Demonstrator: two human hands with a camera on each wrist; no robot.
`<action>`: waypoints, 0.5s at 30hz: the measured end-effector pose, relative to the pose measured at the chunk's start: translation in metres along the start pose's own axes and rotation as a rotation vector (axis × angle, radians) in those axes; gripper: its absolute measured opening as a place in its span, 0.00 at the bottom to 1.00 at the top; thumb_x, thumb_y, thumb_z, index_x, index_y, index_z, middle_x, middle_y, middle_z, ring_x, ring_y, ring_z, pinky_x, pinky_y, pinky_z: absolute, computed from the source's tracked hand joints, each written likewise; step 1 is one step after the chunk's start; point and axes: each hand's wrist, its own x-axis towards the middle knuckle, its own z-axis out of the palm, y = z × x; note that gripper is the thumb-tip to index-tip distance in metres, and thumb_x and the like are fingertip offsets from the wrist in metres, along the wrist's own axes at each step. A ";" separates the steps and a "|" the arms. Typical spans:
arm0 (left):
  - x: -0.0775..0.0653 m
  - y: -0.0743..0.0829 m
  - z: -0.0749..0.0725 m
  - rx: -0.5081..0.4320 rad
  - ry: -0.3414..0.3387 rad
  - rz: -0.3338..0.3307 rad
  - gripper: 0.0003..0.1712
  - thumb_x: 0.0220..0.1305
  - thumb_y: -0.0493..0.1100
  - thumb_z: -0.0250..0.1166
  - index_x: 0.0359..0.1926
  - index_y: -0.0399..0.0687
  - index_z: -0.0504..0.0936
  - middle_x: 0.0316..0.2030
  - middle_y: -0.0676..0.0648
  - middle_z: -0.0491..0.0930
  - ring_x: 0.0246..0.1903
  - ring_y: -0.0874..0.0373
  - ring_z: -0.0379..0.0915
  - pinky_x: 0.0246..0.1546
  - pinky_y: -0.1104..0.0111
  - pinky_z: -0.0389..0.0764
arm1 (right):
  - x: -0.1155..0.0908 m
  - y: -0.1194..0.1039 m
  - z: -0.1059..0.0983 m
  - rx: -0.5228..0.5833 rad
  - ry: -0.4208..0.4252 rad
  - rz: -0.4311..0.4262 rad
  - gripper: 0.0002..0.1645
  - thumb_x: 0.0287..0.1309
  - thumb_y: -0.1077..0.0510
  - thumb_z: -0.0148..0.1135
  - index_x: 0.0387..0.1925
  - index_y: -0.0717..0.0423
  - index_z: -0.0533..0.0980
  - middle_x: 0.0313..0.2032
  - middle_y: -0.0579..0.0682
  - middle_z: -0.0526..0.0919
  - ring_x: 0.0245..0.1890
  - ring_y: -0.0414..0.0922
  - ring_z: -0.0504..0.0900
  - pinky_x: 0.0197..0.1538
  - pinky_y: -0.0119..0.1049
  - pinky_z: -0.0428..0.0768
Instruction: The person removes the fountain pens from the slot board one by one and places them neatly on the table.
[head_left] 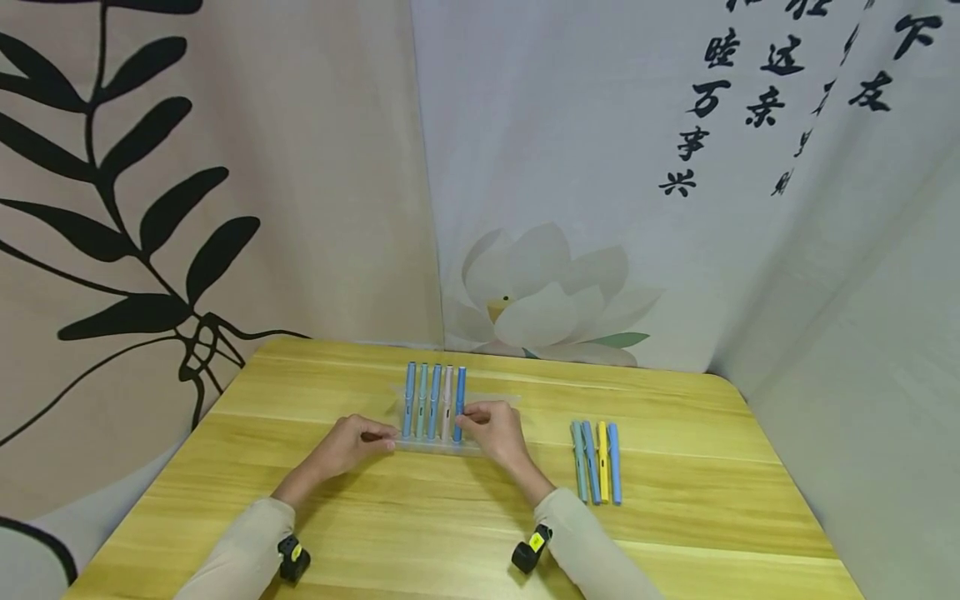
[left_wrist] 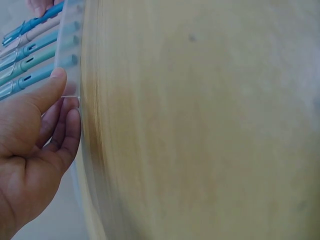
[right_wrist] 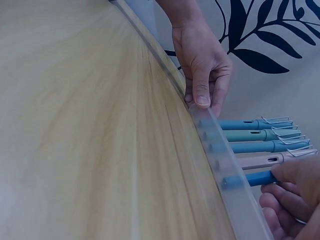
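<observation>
Dk blue pen (head_left: 461, 387) in R grip (head_left: 495, 428), btm end in clr holder (right_wrist: 242, 210)

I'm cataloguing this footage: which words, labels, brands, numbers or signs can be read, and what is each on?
"睦万事兴": white fabric backdrop, right part; character above cut off.
"远亲": same backdrop; character above cut off.
"友": same backdrop, far right; character above uncertain.
Another column there, caught in a fold: too distorted.
Wrist cameras: marks on yellow patches too small.
Pens: no readable lettering.
</observation>
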 end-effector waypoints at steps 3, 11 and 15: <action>0.001 0.000 0.000 -0.003 -0.003 -0.019 0.16 0.70 0.42 0.68 0.53 0.38 0.87 0.51 0.40 0.87 0.47 0.50 0.85 0.43 0.67 0.85 | 0.000 -0.001 -0.001 -0.003 0.005 -0.011 0.09 0.63 0.56 0.72 0.39 0.57 0.89 0.34 0.49 0.91 0.34 0.42 0.88 0.36 0.35 0.85; 0.000 -0.002 0.001 -0.006 -0.017 -0.015 0.17 0.71 0.42 0.67 0.55 0.37 0.87 0.52 0.40 0.86 0.48 0.49 0.85 0.44 0.66 0.85 | 0.003 -0.010 -0.007 0.013 0.032 -0.017 0.11 0.65 0.55 0.70 0.43 0.56 0.88 0.37 0.49 0.91 0.37 0.42 0.89 0.39 0.35 0.86; -0.001 -0.001 0.000 -0.009 -0.016 0.008 0.17 0.71 0.42 0.66 0.55 0.35 0.86 0.53 0.38 0.86 0.49 0.47 0.84 0.45 0.65 0.85 | 0.003 -0.017 -0.013 0.008 0.042 -0.028 0.13 0.65 0.54 0.70 0.45 0.58 0.88 0.38 0.50 0.91 0.37 0.43 0.89 0.41 0.37 0.86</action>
